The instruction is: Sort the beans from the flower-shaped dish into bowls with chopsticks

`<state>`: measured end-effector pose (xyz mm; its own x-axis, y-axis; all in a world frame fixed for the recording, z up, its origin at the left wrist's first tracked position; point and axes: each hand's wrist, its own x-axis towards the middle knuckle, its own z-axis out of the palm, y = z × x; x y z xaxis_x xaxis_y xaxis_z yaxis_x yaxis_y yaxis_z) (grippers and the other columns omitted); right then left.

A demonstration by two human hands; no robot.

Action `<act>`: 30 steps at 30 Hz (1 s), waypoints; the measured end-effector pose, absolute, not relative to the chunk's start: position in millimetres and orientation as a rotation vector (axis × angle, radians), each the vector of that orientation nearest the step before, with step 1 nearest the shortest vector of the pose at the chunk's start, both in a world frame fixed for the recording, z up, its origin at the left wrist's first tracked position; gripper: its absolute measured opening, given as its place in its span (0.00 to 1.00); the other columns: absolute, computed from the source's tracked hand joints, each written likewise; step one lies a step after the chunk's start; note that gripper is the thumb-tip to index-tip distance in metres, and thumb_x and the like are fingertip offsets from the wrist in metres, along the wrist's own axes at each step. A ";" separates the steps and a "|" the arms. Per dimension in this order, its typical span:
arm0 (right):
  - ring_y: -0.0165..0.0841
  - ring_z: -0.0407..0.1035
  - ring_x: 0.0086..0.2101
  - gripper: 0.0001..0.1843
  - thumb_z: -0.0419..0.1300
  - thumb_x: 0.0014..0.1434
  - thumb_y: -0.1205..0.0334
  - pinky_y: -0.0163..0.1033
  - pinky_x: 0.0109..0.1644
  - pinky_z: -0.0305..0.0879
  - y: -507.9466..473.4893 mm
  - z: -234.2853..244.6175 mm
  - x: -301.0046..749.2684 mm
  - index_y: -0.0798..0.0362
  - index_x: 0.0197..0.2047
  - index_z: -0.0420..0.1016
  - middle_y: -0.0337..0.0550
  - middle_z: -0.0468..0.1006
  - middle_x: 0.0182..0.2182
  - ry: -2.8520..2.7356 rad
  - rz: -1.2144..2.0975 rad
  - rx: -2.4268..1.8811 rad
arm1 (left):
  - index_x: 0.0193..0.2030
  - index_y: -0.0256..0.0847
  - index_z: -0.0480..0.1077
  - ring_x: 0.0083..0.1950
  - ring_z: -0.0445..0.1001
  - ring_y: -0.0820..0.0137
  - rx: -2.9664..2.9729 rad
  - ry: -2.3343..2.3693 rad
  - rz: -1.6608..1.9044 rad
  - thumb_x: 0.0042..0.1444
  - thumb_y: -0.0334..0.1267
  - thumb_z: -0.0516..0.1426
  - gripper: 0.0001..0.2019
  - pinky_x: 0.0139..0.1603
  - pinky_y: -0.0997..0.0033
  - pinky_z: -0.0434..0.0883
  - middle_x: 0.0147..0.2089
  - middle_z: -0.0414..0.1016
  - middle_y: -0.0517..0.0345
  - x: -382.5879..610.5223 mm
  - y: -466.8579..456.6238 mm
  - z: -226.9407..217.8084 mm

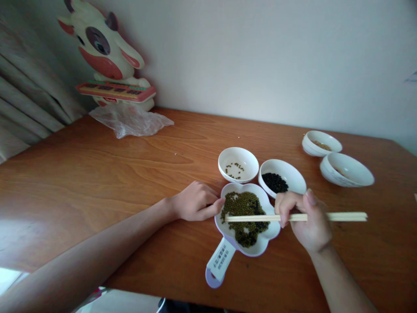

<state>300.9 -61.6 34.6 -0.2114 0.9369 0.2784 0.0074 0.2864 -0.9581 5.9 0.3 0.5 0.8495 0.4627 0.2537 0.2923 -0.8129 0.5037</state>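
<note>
A white flower-shaped dish (260, 250) with a lilac rim and a labelled handle lies on the table. Green beans (243, 206) mixed with some black beans cover much of its floor. My left hand (197, 201) rests on the table at the dish's left side, fingers curled, gripping the rim. In my right hand (308, 219) is a pair of pale chopsticks (254, 218), held nearly level above the dish. Their tips reach the beans near the left rim. Just behind stand a white bowl (246, 163) with a few small greenish-brown beans and another bowl (291, 171) holding black beans.
Two more white bowls (314, 151) (355, 174) stand at the back right, with some yellowish grains inside. A cow-shaped toy keyboard (117, 89) and a crumpled clear plastic bag (130, 121) are at the back left. Behind the wooden table (130, 174) rises a wall.
</note>
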 end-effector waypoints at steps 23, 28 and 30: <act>0.32 0.63 0.22 0.38 0.41 0.74 0.41 0.42 0.28 0.55 -60.3 34.7 301.4 0.49 0.20 0.74 0.42 0.69 0.16 -1.470 1.055 -1.014 | 0.24 0.39 0.63 0.25 0.66 0.74 2.568 0.559 0.501 0.75 0.41 0.45 0.25 0.28 0.69 0.57 0.25 0.71 0.56 5.8 0.5 0.8; 0.34 0.67 0.24 0.37 0.41 0.74 0.44 0.43 0.30 0.59 -61.9 30.7 299.1 0.50 0.23 0.76 0.44 0.73 0.19 -1.606 1.125 -0.911 | 0.24 0.39 0.63 0.25 0.66 0.74 2.560 0.550 0.509 0.75 0.40 0.45 0.25 0.29 0.69 0.58 0.25 0.71 0.56 5.6 0.6 0.9; 0.35 0.68 0.24 0.36 0.41 0.75 0.45 0.43 0.30 0.59 -62.0 28.6 298.0 0.50 0.24 0.77 0.44 0.74 0.20 -1.657 1.111 -0.884 | 0.24 0.39 0.63 0.25 0.66 0.74 2.565 0.551 0.505 0.75 0.40 0.45 0.25 0.28 0.69 0.57 0.25 0.71 0.56 5.4 0.8 0.5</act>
